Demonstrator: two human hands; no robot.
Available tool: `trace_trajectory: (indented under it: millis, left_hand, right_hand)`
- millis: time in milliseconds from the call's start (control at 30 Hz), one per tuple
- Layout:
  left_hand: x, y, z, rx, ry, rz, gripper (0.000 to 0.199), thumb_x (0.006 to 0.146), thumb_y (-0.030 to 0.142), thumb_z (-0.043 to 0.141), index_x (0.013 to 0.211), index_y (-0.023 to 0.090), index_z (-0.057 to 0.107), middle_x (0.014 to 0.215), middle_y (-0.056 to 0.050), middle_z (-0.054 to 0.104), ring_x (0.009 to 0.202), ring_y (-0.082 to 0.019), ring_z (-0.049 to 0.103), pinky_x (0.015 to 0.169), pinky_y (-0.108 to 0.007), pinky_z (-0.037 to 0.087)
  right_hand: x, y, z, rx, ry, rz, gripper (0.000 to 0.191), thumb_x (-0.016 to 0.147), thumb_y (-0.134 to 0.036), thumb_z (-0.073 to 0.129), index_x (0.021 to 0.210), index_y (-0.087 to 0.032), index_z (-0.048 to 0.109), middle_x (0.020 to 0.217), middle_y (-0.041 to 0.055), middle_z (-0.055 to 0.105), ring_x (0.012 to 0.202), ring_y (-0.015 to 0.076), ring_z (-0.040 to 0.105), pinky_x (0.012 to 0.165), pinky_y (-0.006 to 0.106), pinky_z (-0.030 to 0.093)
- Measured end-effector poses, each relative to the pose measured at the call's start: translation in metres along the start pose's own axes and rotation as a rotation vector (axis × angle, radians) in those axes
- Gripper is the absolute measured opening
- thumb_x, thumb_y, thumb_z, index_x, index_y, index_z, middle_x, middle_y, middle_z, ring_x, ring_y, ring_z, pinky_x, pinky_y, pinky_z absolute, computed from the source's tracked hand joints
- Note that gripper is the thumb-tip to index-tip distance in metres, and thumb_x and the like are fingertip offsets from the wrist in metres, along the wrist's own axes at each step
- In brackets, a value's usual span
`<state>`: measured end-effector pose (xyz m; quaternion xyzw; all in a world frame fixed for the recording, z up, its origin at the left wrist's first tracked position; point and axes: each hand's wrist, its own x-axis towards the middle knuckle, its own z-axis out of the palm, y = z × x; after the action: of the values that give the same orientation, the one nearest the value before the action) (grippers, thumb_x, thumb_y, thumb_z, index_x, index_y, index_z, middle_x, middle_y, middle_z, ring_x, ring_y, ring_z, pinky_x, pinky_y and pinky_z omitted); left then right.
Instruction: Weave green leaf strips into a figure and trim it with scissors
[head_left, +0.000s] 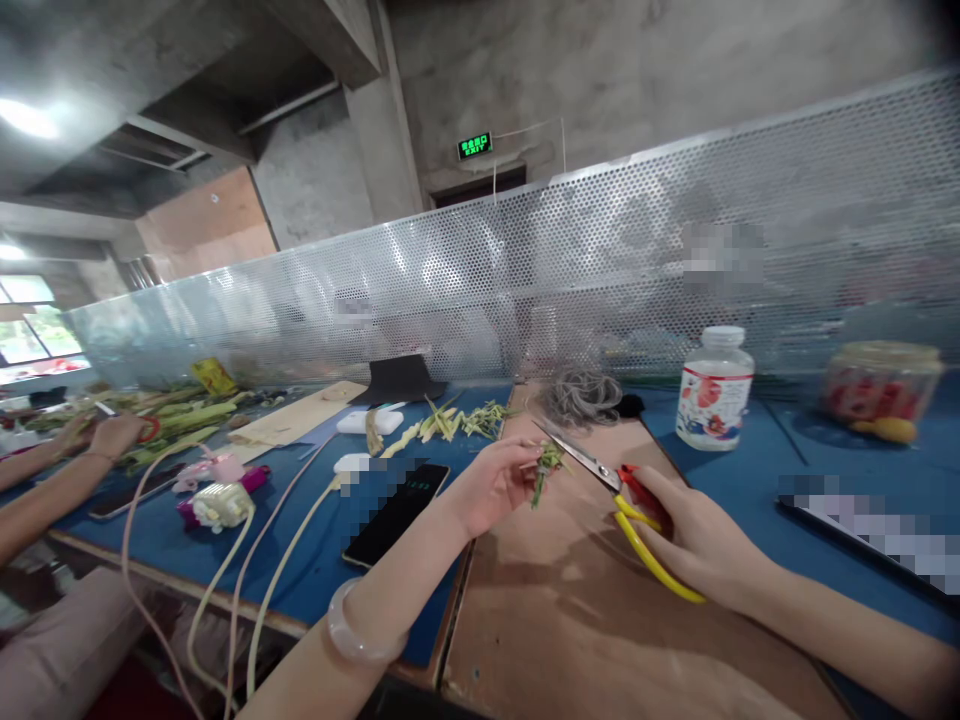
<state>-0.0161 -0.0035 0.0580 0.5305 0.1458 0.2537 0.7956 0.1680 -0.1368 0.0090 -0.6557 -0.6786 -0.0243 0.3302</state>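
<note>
My left hand (502, 487) pinches a small woven piece of green plant strips (547, 470) above the brown board (540, 610). In my right hand (701, 540) is a pair of scissors (634, 530) with yellow and red handles. The blades point up and to the left, and their tips lie close beside the green piece. Whether the blades touch it I cannot tell. Behind my hands, a tangle of grey wire (583, 396) rests at the far end of the board.
Left of the board lie a dark phone (397, 515), white cables and green woven pieces (457, 420). A clear jar (714, 390) and a lidded jar (881, 390) stand at right. A co-worker's hands (112, 435) work at far left. A perforated metal screen (450, 290) runs behind.
</note>
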Motion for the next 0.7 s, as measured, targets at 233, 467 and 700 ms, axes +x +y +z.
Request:
trace_trajectory:
  millis: [233,467,700]
  left_hand:
    - [-0.001,0.001,0.000,0.008,-0.016,0.006,0.011,0.068,0.015,0.061,0.078,0.011,0.063,0.076,-0.004,0.060,0.066,-0.010,0.055,0.059,-0.022,0.040]
    - [0.003,0.003,-0.003,-0.087,0.047,0.016,0.019,0.068,0.011,0.055,0.086,0.012,0.062,0.080,-0.005,0.060,0.067,-0.010,0.055,0.057,-0.021,0.040]
    - [0.005,0.002,-0.009,-0.056,0.126,0.006,0.024,0.069,0.012,0.058,0.092,0.014,0.062,0.081,-0.003,0.062,0.068,-0.009,0.056,0.061,-0.020,0.041]
  right_hand:
    - [0.002,0.006,0.005,0.174,0.065,0.123,0.021,0.079,-0.041,0.045,0.086,-0.021,0.048,0.063,0.0007,0.055,0.055,0.0170,0.051,0.051,0.026,0.038]
    - [0.013,0.011,0.011,1.175,-0.104,0.607,0.040,0.078,-0.060,0.034,0.076,-0.022,0.046,0.051,-0.0047,0.040,0.034,0.0096,0.034,0.030,0.022,0.029]
    - [0.011,0.018,0.015,1.265,-0.215,0.572,0.038,0.078,-0.059,0.042,0.079,-0.021,0.048,0.050,-0.0073,0.033,0.034,0.0061,0.029,0.030,0.017,0.024]
